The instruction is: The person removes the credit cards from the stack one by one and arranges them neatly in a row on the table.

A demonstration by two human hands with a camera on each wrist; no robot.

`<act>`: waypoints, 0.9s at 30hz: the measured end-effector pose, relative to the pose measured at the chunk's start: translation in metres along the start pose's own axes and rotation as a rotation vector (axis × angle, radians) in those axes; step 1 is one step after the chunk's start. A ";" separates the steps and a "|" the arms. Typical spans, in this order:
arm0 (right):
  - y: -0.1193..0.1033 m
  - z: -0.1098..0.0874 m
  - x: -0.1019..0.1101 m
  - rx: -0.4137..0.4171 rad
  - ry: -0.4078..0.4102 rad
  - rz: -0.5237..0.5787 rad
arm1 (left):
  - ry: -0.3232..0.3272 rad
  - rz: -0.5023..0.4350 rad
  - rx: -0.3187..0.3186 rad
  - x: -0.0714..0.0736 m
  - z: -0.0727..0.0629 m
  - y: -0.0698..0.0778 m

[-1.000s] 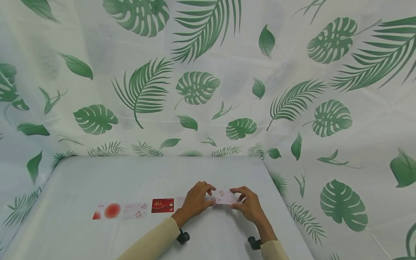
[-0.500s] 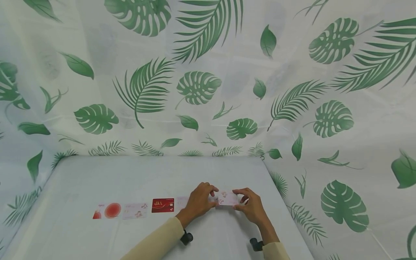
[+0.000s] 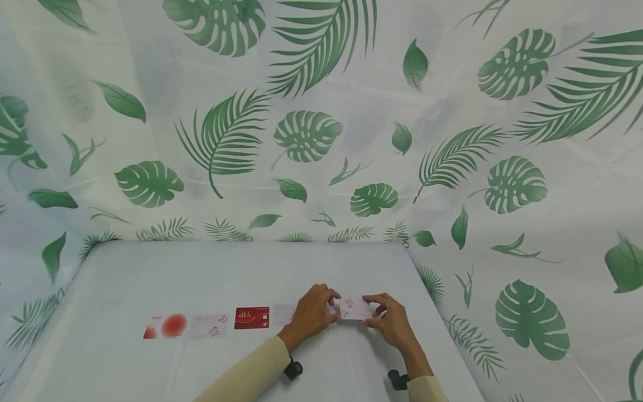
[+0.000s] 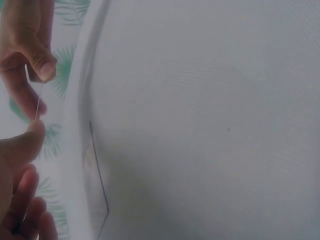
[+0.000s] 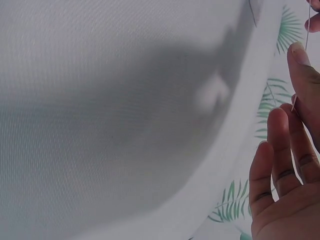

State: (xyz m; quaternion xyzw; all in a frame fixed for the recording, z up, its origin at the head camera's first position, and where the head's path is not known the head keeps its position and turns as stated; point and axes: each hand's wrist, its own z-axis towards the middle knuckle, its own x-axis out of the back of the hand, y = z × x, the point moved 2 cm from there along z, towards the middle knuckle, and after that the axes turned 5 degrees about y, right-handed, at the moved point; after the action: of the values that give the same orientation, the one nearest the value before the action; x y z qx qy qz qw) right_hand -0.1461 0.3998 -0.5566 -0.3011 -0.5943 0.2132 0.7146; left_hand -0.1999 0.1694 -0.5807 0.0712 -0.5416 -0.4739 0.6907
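Note:
A pale card with a pink floral print point(image 3: 354, 308) is held up over the white table, between both hands in the head view. My left hand point(image 3: 312, 312) pinches its left end with thumb and fingers. At the opposite end my right hand point(image 3: 394, 322) grips the card by its edges. The left wrist view shows the card edge-on as a thin line point(image 4: 38, 102) running between the left hand point(image 4: 17, 175) and the right hand point(image 4: 27, 45). Beneath the left hand, another pale card point(image 3: 283, 314) lies partly hidden on the table.
Left of the hands, a red VIP card point(image 3: 252, 317), a pale floral card point(image 3: 208, 326) and a card with a red circle point(image 3: 166, 326) lie in a row on the white table point(image 3: 201, 273). Leaf-printed cloth point(image 3: 311, 212) surrounds the table's back and sides.
Both hands have shifted a little to the right with the floral card between them. The row of cards on the table has stayed in place.

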 end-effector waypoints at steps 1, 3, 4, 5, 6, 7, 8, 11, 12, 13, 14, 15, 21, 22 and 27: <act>0.001 0.000 0.000 -0.002 0.001 -0.001 | -0.002 0.000 0.001 -0.001 0.000 0.000; 0.002 -0.001 0.000 0.000 0.006 -0.011 | -0.001 0.003 -0.002 -0.002 0.001 0.001; 0.003 -0.001 0.000 -0.001 0.009 -0.015 | -0.001 0.003 -0.002 -0.002 0.001 0.002; 0.004 -0.001 0.000 -0.002 0.012 -0.020 | -0.001 0.005 -0.002 -0.003 0.001 0.003; 0.005 -0.001 0.000 0.000 0.014 -0.025 | 0.001 0.007 -0.001 -0.003 0.001 0.003; 0.006 -0.001 0.000 -0.001 0.014 -0.027 | 0.002 0.012 -0.002 -0.004 0.002 0.004; 0.007 -0.001 0.000 -0.001 0.012 -0.029 | 0.002 0.016 -0.002 -0.004 0.002 0.004; 0.009 0.000 0.001 -0.004 0.005 -0.031 | 0.006 0.021 -0.004 -0.007 0.003 0.004; 0.010 0.000 0.001 -0.005 0.003 -0.033 | 0.008 0.025 -0.008 -0.008 0.004 0.004; 0.010 0.000 0.002 -0.010 0.003 -0.037 | 0.008 0.026 -0.012 -0.009 0.004 0.005; 0.011 0.000 0.002 -0.010 0.004 -0.043 | 0.009 0.029 -0.016 -0.010 0.005 0.005; 0.012 0.000 0.002 -0.013 0.005 -0.050 | 0.009 0.032 -0.018 -0.011 0.005 0.006; 0.014 0.000 0.003 -0.025 0.014 -0.074 | -0.004 0.043 -0.014 -0.016 0.008 0.009; 0.014 0.000 0.003 -0.022 0.016 -0.077 | -0.004 0.046 -0.014 -0.016 0.008 0.010; 0.017 0.000 0.004 -0.042 0.019 -0.073 | -0.002 0.060 -0.001 -0.021 0.008 0.009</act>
State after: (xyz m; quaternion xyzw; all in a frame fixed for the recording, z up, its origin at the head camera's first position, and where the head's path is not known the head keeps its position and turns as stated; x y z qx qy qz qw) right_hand -0.1446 0.4147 -0.5653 -0.2964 -0.6025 0.1716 0.7209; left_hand -0.2008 0.1936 -0.5863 0.0540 -0.5440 -0.4535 0.7039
